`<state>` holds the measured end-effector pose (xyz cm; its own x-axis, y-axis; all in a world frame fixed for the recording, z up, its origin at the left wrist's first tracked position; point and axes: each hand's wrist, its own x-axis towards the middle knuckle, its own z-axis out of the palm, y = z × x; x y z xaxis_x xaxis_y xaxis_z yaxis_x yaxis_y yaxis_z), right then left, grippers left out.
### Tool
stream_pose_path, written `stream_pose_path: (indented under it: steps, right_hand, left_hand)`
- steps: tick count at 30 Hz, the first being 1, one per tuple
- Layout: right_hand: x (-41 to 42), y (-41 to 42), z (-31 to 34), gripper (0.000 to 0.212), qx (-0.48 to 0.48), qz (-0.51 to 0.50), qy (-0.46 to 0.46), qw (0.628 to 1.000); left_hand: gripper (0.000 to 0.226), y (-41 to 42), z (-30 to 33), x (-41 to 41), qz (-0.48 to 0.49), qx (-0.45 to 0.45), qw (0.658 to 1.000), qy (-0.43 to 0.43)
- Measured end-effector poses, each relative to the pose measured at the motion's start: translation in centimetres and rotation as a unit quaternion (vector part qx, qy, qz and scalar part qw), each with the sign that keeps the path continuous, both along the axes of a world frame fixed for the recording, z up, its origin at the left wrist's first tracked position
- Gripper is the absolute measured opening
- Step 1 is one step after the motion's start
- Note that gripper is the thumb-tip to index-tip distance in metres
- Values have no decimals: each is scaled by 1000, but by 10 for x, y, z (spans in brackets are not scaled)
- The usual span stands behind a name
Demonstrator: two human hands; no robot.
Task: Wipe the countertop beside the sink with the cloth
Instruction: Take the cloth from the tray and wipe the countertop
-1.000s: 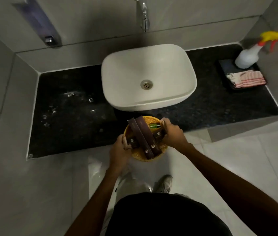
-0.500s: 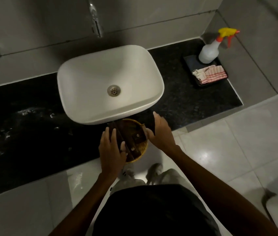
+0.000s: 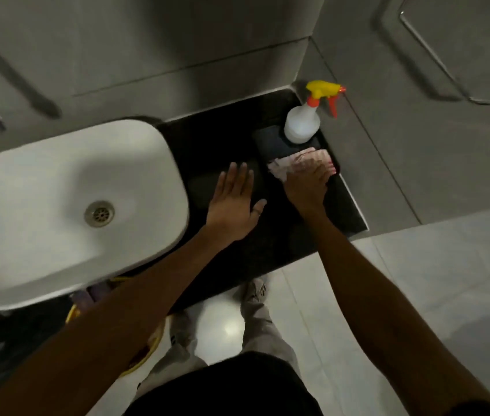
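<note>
Dark stone surface (image 3: pixel 225 139) right of the white sink (image 3: pixel 66 205), tucked into a grey tiled corner. Spray bottle (image 3: pixel 302 123) with yellow and orange trigger standing at the back of a small dark tray (image 3: pixel 270 142), hard against the corner. Striped pinkish cloth (image 3: pixel 290 163) bunched at the tray's front edge, just below the bottle. Right hand (image 3: pixel 306 184) down on the cloth, fingers (image 3: pixel 323 171) pressed together over it and covering its near part; can't tell whether gripping or only resting. Left hand (image 3: pixel 234 205) flat and empty between sink and tray, fingers (image 3: pixel 239 177) spread. Yellow basket (image 3: pixel 144 352) mostly hidden under the left forearm, down by the sink's front; contents not visible. Bit blurry overall.
</note>
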<state>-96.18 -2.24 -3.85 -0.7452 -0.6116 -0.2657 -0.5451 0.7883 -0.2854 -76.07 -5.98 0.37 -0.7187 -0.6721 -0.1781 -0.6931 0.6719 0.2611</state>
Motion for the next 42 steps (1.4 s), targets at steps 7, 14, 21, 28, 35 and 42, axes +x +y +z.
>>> stream_pose_path:
  steps: [7,14,21,28,35,42]
  right_hand:
    - [-70,-45,-19,54,68,19,23,997]
    - [-72,-42,-13,49,71,62,66,993]
    - [-78,-35,-33,52,-20,-14,83,996]
    - [-37,-51,65,27,-161,78,-214,960]
    - [135,-59,159,28,-266,176,-523,791]
    - [371,-21,180,29,-229,243,-571,750]
  left_hand:
    - [73,-33,-12,-100,9,97,991,-89]
    - [64,-21,-13,-80,14,120,991,-52]
    - [60,-4,-9,-24,15,78,996,35]
    - [73,-6,23,-6,158,245,939,181]
    - [103,-29,91,104,371,488,616,494]
    - [29,13,117,367,465,370,588,549]
